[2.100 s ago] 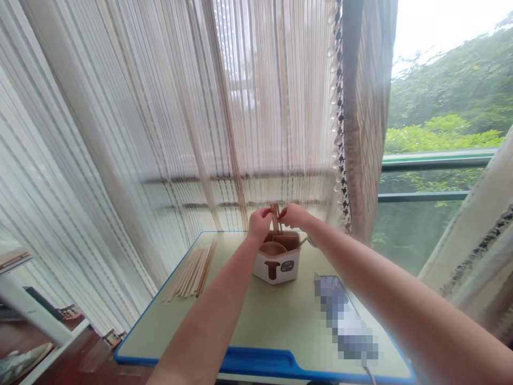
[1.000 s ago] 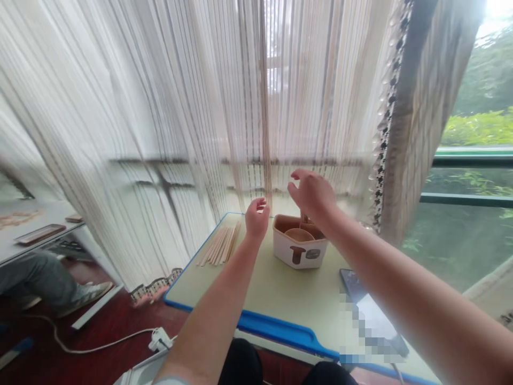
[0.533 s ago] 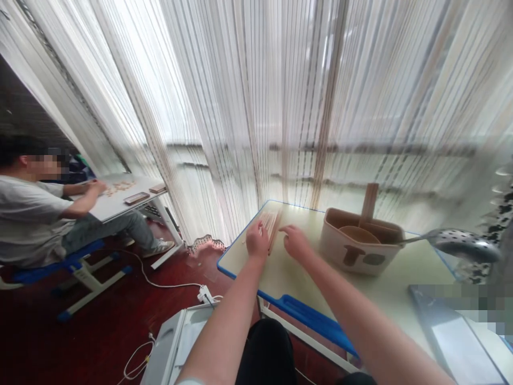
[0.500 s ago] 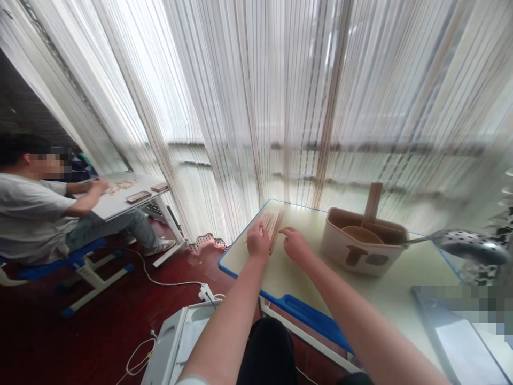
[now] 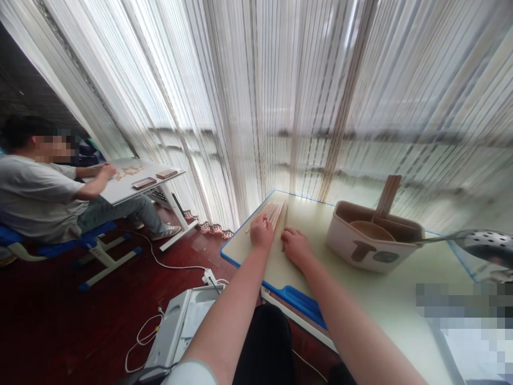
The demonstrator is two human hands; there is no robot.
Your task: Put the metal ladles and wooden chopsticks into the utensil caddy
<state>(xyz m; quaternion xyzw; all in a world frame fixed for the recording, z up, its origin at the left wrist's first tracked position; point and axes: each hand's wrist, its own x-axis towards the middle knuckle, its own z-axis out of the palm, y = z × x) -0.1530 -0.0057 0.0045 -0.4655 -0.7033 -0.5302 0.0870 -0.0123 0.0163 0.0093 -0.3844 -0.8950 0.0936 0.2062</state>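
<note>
A bundle of thin wooden chopsticks (image 5: 274, 211) lies at the far left of the pale green table (image 5: 380, 299). My left hand (image 5: 261, 232) rests on the near ends of the bundle with curled fingers. My right hand (image 5: 293, 245) lies just right of it, fingers bent over one separate chopstick (image 5: 284, 229). A cream holder with a mushroom picture (image 5: 372, 243) stands further right, with a few chopsticks (image 5: 388, 195) upright in its back compartment.
A striped sheer curtain (image 5: 280, 96) hangs behind the table. A metal spoon-like object (image 5: 476, 243) juts in at the right, above a blurred-out device (image 5: 468, 326). At the left a seated person (image 5: 40, 187) works at another small table (image 5: 140, 179). Cables and a white box (image 5: 176, 331) lie on the red floor.
Both hands left the holder, where they had stood chopsticks, and came down left onto the bundle. The view swung left. My right hand now covers one chopstick pulled apart from the rest.
</note>
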